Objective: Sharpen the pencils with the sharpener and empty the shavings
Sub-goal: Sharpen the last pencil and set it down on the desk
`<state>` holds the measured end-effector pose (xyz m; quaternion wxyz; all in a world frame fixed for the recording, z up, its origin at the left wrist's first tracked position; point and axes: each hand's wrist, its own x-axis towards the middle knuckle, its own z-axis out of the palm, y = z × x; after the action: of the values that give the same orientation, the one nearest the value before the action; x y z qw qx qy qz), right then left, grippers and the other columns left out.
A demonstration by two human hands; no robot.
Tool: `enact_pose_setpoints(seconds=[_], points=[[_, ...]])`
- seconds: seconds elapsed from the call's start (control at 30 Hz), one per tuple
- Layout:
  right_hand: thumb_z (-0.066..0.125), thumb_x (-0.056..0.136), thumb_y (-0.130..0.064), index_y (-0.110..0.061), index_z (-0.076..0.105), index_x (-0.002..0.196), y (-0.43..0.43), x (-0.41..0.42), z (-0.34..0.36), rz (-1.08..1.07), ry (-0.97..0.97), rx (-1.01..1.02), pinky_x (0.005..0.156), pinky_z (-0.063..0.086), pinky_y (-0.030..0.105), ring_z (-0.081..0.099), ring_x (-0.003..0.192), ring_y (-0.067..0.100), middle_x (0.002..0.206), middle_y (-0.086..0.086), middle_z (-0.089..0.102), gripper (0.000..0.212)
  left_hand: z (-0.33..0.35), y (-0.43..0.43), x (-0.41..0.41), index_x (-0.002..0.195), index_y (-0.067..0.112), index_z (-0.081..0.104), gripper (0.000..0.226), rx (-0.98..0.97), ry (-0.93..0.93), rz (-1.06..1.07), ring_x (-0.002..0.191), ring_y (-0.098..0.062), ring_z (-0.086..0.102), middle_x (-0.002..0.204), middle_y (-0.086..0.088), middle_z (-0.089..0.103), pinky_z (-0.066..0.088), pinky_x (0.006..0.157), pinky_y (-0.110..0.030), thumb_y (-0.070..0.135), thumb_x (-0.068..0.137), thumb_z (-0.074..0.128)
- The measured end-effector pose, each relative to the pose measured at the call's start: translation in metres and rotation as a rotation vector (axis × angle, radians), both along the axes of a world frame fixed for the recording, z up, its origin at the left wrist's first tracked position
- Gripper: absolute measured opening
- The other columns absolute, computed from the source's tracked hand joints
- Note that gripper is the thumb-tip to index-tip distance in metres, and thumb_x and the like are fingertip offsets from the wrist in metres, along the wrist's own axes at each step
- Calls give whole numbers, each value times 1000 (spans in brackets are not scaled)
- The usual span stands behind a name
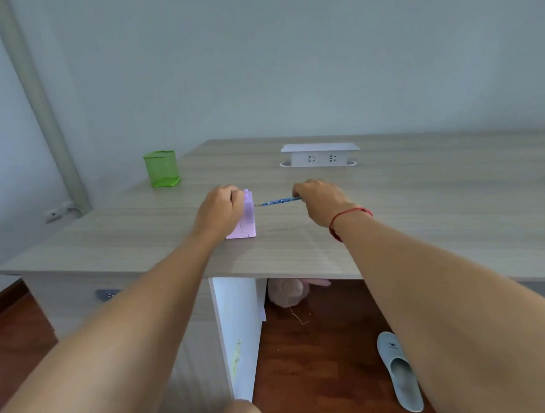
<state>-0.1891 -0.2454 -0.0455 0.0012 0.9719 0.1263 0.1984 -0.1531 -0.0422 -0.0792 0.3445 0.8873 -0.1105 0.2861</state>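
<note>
1. the left hand point(221, 209) is wrapped around the pink sharpener point(245, 219), which stands near the front edge of the table point(425, 229); the grip likely braces it against the push of the pencil.
2. the right hand point(320, 200) pinches the blue pencil point(279, 201) at its back end, fingers closed on it, with the tip level and just beside the sharpener's right face, seemingly lined up for the hole.
3. the pencil's barrel carries white lettering, too blurred to read surely.
4. a green mesh cup point(162, 168) sits at the table's far left corner, well apart; a white socket box point(320, 154) stands toward the far edge.
</note>
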Motion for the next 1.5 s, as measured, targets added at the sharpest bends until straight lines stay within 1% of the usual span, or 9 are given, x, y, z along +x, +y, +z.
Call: enact_pose_setpoints(seconds=[0.1,0.2,0.37,0.5,0.8,0.93,1.1,1.33,1.5], points=[[38,94,6,-12,55,123,2,1,-8,1,17,-5,87,45,36,57,105,29,118,10,58,38,-3,0,2,55,19,32,35,-3,5,24,72,-30,44,70,-10,48,36,64,-35,18,89,35],[39,93,6,-13,56,122,3,6,-11,9,20,8,89,46,36,57,105,28,118,9,58,39,-2,0,0,57,16,36,29,-1,17,34,71,-30,43,70,-10,49,35,63,-34,24,85,30],[39,91,9,-13,56,122,1,11,-11,2,31,45,84,46,35,57,105,28,118,9,59,41,-2,-3,-2,68,3,50,35,-15,12,50,74,-32,47,76,-17,56,40,64,-37,27,84,30],[39,92,10,-12,56,121,1,12,-8,8,32,68,81,47,35,58,102,28,117,10,58,40,-3,-2,-1,64,9,44,29,-5,-1,66,72,-30,42,73,-12,50,31,62,-31,16,92,37],[40,96,2,-13,58,122,10,12,-12,47,50,75,83,47,36,57,104,28,118,9,59,35,-1,-3,-2,56,18,33,38,27,-2,82,71,-29,40,72,-9,47,28,62,-31,16,94,37],[40,102,-18,-13,63,117,22,14,-11,92,69,80,82,47,37,58,104,30,115,11,62,28,-1,-3,-2,66,8,45,31,51,-5,94,76,-32,46,77,-15,53,31,63,-32,17,94,36],[40,102,-19,-11,65,113,28,14,-14,103,90,86,79,44,34,59,105,30,116,10,63,29,0,-4,3,86,4,60,32,200,-51,178,89,-36,57,94,-15,66,35,82,-38,16,96,32],[38,102,-19,-10,61,114,31,22,-10,116,83,52,75,37,31,56,109,28,119,9,61,28,1,-5,3,88,9,59,45,263,-88,189,85,-32,58,95,-12,68,20,75,-34,26,87,18],[38,102,-17,-7,62,114,48,20,-6,163,89,40,78,39,31,57,110,30,120,11,62,28,0,-7,5,91,7,58,30,266,-80,214,90,-34,58,101,-14,67,21,75,-34,16,97,31]])
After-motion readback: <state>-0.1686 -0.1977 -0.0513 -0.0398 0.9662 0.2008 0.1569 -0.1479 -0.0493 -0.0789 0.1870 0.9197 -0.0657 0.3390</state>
